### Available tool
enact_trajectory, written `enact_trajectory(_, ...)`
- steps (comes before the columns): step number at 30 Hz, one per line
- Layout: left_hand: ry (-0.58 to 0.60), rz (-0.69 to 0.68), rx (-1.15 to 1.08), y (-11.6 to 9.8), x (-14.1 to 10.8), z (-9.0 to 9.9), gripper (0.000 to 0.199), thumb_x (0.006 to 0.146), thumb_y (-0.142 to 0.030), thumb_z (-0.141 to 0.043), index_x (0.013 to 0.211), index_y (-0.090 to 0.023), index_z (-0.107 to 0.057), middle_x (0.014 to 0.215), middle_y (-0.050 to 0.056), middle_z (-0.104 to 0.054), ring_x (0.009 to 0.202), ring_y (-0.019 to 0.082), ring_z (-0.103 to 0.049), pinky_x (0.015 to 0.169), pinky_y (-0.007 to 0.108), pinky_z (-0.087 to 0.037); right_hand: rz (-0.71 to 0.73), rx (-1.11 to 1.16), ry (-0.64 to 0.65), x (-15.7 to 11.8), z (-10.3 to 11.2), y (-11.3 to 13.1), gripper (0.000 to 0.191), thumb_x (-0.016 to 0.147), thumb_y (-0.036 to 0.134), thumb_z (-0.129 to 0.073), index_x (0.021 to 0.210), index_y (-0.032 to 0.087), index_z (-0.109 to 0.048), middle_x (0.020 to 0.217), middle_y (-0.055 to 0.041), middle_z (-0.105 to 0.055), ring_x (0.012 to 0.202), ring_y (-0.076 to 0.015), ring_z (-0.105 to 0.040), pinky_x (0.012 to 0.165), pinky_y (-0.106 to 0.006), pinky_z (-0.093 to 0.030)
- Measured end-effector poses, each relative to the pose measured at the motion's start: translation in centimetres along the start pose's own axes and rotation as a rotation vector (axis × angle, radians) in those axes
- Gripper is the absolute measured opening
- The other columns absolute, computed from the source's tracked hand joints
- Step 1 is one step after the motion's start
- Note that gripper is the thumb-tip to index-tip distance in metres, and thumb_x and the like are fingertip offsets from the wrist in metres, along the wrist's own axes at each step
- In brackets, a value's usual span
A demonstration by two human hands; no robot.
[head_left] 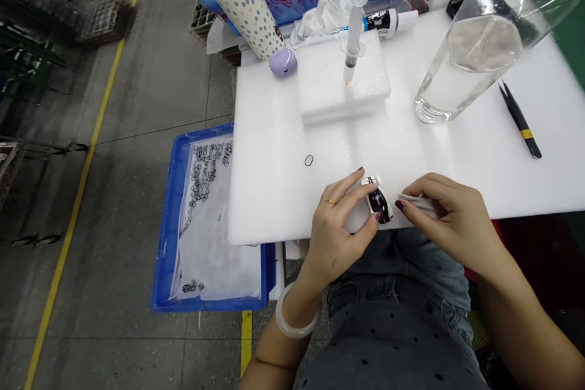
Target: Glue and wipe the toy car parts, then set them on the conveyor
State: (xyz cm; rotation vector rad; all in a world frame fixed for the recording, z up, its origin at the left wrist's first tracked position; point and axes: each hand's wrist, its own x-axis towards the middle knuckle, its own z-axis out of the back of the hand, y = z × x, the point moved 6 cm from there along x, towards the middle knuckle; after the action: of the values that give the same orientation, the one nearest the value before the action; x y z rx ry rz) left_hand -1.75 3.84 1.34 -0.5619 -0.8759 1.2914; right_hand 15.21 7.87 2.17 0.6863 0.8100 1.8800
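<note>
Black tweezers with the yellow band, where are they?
In the head view, the black yellow-banded tweezers lie on the white foam sheet, right of the clear glass jar.

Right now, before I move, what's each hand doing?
Left hand: closed, holding a small black-and-white toy car.
Right hand: closed, pinching a white cloth beside the car.

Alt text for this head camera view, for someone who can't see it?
The left hand steadies a small black-and-white model car on a white foam board while the right hand holds a white wipe against it. A syringe stands in a foam block behind.
</note>
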Motion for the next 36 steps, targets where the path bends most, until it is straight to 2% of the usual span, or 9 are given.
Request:
enact_trajectory(3, 0.068, -0.028, -0.012, 0.1, 0.4, 0.0, 0.038, 0.086, -0.012, -0.066, 0.123, -0.022, -0.065, 0.136, 0.008, -0.063, 0.127, 0.024, -0.056, 0.107, 0.048, -0.05, 0.002, -0.026, 0.023, 0.0, -0.2, 0.0, 0.007, 0.091, 0.023, -0.062, 0.088, 0.018, -0.067, 0.084, -0.0006, -0.065, 0.068, -0.0096, -0.06, 0.058, -0.023, -0.044)
enact_trajectory(8, 0.062, -0.009, -0.002, 0.1, 0.4, 0.0, 0.038, 0.087, -0.012, -0.065, 0.123, -0.024, -0.065, 0.135, 0.007, -0.063, 0.126, 0.025, -0.055, 0.106, 0.05, -0.05, -0.007, -0.057, 0.047, 0.1, -0.5, 0.1, 0.009, 0.091, 0.022, -0.062, 0.087, 0.018, -0.068, 0.084, -0.0009, -0.065, 0.065, -0.0091, -0.059, 0.055, -0.023, -0.043)
enact_trajectory(17, 0.087, 0.054, -0.001, 0.1, 0.6, 0.1, 0.037, 0.086, -0.012, -0.066, 0.121, -0.023, -0.065, 0.134, 0.005, -0.063, 0.127, 0.022, -0.054, 0.109, 0.043, -0.047, -0.019, -0.067, 0.053, 0.1, -0.4, 0.0, 0.009, 0.091, 0.022, -0.062, 0.086, 0.019, -0.069, 0.085, -0.0011, -0.065, 0.066, -0.0096, -0.06, 0.057, -0.023, -0.044)
enact_trajectory(21, 0.275, -0.005, 0.017, 0.1, 0.9, -0.1, 0.063, 0.082, -0.014, -0.074, 0.139, -0.027, -0.052, 0.151, 0.006, -0.049, 0.138, 0.026, -0.043, 0.114, 0.047, -0.042, -0.025, -0.04, 0.058, 0.1, -0.4, 0.0, 0.01, 0.091, 0.023, -0.061, 0.087, 0.019, -0.069, 0.085, -0.0022, -0.066, 0.066, -0.011, -0.06, 0.056, -0.024, -0.044)
enact_trajectory(23, 0.327, -0.058, 0.027, 0.0, 1.2, -0.4, 0.068, 0.08, -0.015, -0.078, 0.141, -0.029, -0.05, 0.15, 0.006, -0.049, 0.138, 0.027, -0.044, 0.114, 0.047, -0.041, -0.026, -0.012, 0.061, 0.0, -0.3, -0.1, 0.011, 0.092, 0.024, -0.06, 0.088, 0.019, -0.069, 0.087, -0.0035, -0.067, 0.069, -0.0128, -0.062, 0.058, -0.026, -0.046)
enact_trajectory(26, 0.15, -0.038, 0.081, 0.3, 2.0, -0.3, 0.048, 0.079, -0.027, -0.081, 0.123, -0.028, -0.064, 0.124, 0.006, -0.064, 0.119, 0.027, -0.057, 0.104, 0.045, -0.05, -0.046, 0.017, 0.013, -0.1, 0.3, -0.4, 0.01, 0.092, 0.025, -0.06, 0.093, 0.02, -0.069, 0.092, -0.0056, -0.068, 0.076, -0.0163, -0.064, 0.062, -0.028, -0.049)
enact_trajectory(29, -0.005, -0.001, 0.142, 0.5, 2.2, -0.5, 0.037, 0.078, -0.034, -0.081, 0.112, -0.025, -0.068, 0.106, 0.005, -0.064, 0.104, 0.024, -0.061, 0.093, 0.041, -0.054, -0.071, -0.01, -0.086, -0.2, 1.0, -0.6, 0.01, 0.092, 0.026, -0.06, 0.094, 0.021, -0.068, 0.092, -0.0064, -0.068, 0.079, -0.0185, -0.065, 0.064, -0.031, -0.05)
enact_trajectory(32, -0.008, -0.019, 0.145, 0.3, 2.2, -0.8, 0.036, 0.078, -0.03, -0.082, 0.109, -0.022, -0.066, 0.107, 0.005, -0.065, 0.104, 0.023, -0.06, 0.092, 0.038, -0.052, -0.084, -0.052, -0.145, 0.0, 1.2, -0.5, 0.007, 0.091, 0.025, -0.062, 0.091, 0.021, -0.068, 0.088, -0.0053, -0.067, 0.076, -0.0172, -0.063, 0.062, -0.03, -0.048)
enact_trajectory(36, 0.013, -0.008, 0.15, 0.3, 2.2, -0.5, 0.036, 0.078, -0.026, -0.082, 0.109, -0.021, -0.065, 0.109, 0.004, -0.066, 0.106, 0.024, -0.059, 0.09, 0.036, -0.051, -0.112, -0.065, -0.086, 0.6, 0.6, -0.5, 0.009, 0.09, 0.029, -0.064, 0.087, 0.021, -0.065, 0.087, -0.005, -0.066, 0.067, -0.0153, -0.058, 0.055, -0.029, -0.042)
